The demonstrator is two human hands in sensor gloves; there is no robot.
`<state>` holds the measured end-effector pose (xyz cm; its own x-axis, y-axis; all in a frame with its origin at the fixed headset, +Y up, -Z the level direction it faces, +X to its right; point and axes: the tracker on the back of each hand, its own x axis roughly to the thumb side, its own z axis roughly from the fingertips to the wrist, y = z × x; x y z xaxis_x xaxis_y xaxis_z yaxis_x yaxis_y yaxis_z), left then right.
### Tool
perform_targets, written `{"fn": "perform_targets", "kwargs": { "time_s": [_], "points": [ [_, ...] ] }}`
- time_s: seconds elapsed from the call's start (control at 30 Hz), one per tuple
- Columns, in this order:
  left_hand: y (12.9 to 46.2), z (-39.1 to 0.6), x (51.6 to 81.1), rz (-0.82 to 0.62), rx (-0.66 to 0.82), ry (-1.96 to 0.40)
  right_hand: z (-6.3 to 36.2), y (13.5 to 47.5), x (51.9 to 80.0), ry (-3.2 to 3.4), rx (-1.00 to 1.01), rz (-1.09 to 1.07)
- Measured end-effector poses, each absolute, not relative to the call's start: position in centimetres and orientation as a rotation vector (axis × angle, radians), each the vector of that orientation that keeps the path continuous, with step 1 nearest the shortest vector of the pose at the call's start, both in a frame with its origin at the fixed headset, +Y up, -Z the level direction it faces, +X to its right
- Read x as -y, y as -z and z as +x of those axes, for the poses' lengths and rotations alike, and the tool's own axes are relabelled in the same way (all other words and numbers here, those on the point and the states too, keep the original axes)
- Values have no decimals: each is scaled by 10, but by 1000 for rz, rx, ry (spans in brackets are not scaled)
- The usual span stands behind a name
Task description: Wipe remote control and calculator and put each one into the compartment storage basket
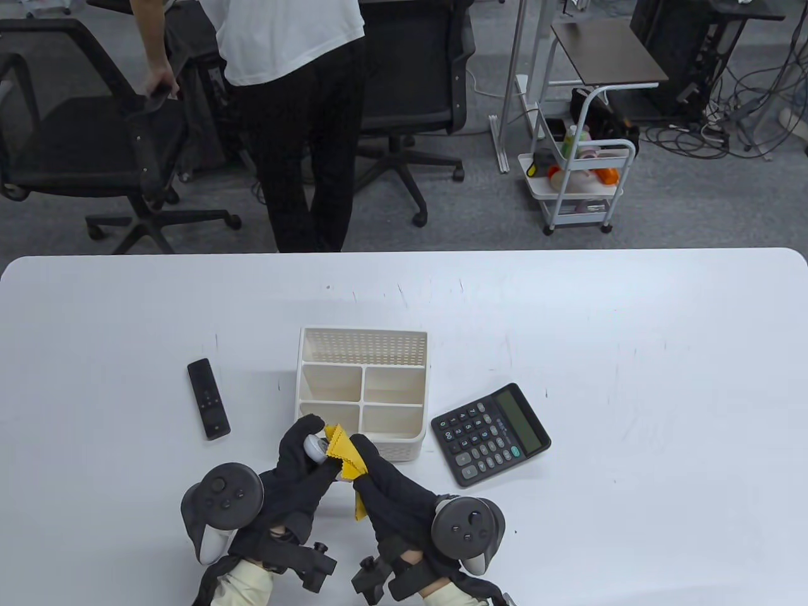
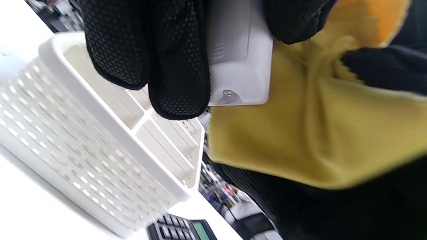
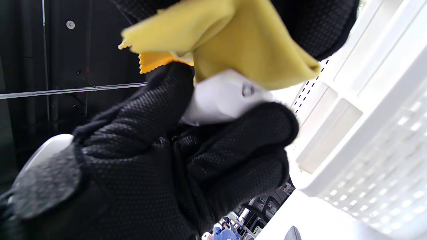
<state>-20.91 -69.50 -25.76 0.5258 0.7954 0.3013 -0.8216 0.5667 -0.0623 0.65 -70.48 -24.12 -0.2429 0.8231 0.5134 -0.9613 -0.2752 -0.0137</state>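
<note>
My left hand (image 1: 308, 442) grips a small white remote control (image 1: 314, 447) just in front of the white compartment basket (image 1: 363, 346). My right hand (image 1: 365, 452) pinches a yellow cloth (image 1: 346, 457) and presses it against that remote. In the left wrist view the remote's white end (image 2: 238, 50) shows between my fingers (image 2: 176, 66), with the cloth (image 2: 300, 133) beside it. The right wrist view has the cloth (image 3: 240, 40) draped over the remote (image 3: 223, 96). A black calculator (image 1: 490, 433) lies right of the basket. Left of the basket lies a black remote control (image 1: 207, 398).
The basket's compartments (image 2: 100, 140) hold nothing that I can see. A person in a white shirt (image 1: 284, 38) stands beyond the table's far edge beside office chairs (image 1: 95, 139). A white trolley (image 1: 584, 183) stands at the back right.
</note>
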Motion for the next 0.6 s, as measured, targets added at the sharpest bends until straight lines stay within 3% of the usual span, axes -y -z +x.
{"fn": "perform_targets", "kwargs": {
  "time_s": [0.3, 0.6],
  "points": [
    [258, -214, 698, 144, 220, -999, 8, 241, 703, -1786, 355, 500],
    [257, -214, 697, 142, 257, -1028, 3, 240, 704, -1826, 369, 560]
  ]
}}
